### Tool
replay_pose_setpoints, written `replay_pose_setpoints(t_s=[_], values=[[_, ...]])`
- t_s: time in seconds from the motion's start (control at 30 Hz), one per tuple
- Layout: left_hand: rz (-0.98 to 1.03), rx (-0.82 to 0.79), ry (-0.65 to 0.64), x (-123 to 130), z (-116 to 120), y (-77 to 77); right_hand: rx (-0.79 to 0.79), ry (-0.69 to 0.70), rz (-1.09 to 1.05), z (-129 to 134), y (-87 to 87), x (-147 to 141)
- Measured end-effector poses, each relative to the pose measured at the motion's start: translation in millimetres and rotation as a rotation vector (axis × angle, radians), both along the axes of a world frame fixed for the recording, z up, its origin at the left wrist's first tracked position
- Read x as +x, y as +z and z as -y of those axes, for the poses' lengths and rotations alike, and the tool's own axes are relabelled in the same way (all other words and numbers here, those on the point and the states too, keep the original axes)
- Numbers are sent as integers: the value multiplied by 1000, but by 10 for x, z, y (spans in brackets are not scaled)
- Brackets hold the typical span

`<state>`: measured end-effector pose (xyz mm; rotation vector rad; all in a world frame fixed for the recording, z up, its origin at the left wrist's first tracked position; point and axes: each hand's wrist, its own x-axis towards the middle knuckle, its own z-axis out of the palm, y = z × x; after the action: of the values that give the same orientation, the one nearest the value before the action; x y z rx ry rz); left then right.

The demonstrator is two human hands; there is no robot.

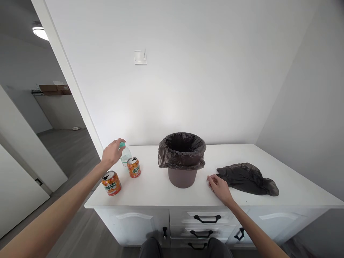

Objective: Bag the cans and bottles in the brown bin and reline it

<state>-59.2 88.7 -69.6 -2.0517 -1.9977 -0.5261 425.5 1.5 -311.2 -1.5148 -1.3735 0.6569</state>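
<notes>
At the left end of the white cabinet top, my left hand (113, 152) is closed around the green cap of a clear plastic bottle (125, 156), which stands upright. Two orange drink cans stand near it: one can (134, 167) just in front of the bottle, the other can (111, 183) below my wrist. Both cans have opened tops. My right hand (219, 186) rests on the surface with its fingers curled together and nothing visible in them. It lies between a brown trash bin (182, 178) lined with a dark bag (181, 159) and a crumpled black plastic bag (247, 178).
The white cabinet (139, 222) has drawers and doors with black handles along its front. Behind it rises a white wall (201, 79) with a light switch (140, 56). An open doorway lies to the left, with cardboard boxes (55, 89) in the farther room.
</notes>
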Motion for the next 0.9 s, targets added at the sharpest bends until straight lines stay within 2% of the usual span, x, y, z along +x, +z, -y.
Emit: replay_pose_setpoints(t_s=[0.1, 0.2, 0.27, 0.33, 0.4, 0.5, 0.67, 0.8, 0.9], values=[[23, 186, -58, 103, 138, 209, -5, 0, 11, -7, -7, -2], [147, 531, -211, 373, 386, 578, -14, 7, 13, -23, -35, 8], [251, 686, -337, 654, 594, 835, -16, 10, 15, -35, -60, 18], [320, 723, -466, 984, 796, 1031, -16, 11, 19, -41, -77, 26], [346, 669, -605, 1320, 950, 1124, -16, 13, 15, -38, -78, 29], [354, 487, -780, 1768, 1027, 1066, -9, 18, -6, -21, -50, 24], [288, 165, -903, 2301, 764, 681, 4, 16, -57, -23, -10, 24], [224, -63, -940, 2540, 520, 436, 2, 30, -88, -52, -13, 43], [256, -180, -949, 2571, 480, 418, -7, 33, -96, -51, -4, 54]])
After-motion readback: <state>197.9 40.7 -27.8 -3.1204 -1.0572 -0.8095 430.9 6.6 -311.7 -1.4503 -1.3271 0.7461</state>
